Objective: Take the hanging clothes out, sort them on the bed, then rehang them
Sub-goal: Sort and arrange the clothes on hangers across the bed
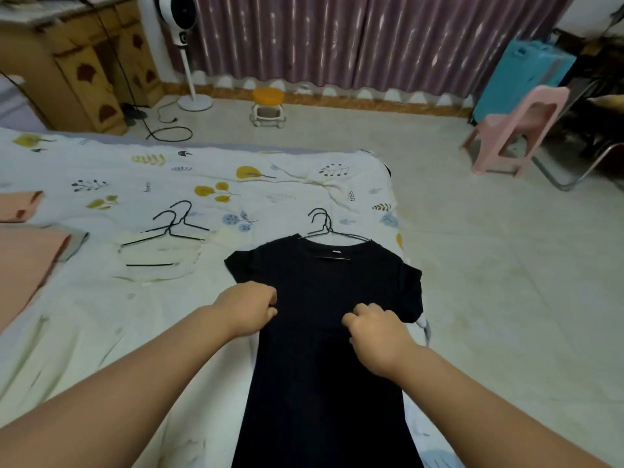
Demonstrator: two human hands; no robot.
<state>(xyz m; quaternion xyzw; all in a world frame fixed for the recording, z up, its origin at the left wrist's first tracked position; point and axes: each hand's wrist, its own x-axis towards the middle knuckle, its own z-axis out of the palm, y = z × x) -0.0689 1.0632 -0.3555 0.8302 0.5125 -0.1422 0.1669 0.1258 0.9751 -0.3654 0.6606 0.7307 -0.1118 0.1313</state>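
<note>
Nearest to the person, a long black dress (324,349) lies flat on the bed (84,332), front side up, with its skirt running down out of view. The left hand (248,307) sits on the dress near its left edge, at about waist height, with the fingers curled and bunching a bit of the cloth. The right hand (376,332) is on the right side of the dress, fingers curled in too, and it looks to be pinching the cloth, though the fingertips are hidden. The dress looks soft, thin and light, so it will flop and fold if lifted by one spot; it is best held at both shoulders or by the hanger. A thin black wire hanger (329,229) is inside the neck of the dress, with its hook sticking out past the collar, and a second hook seems to lie right beside it. Further left on the bed, more black wire hangers (172,228) rest on a pale cream garment (162,258). At the far left edge lies some pink cloth (23,251). Beyond the bed a small yellow-topped stool (268,106) stands on the floor.
</note>
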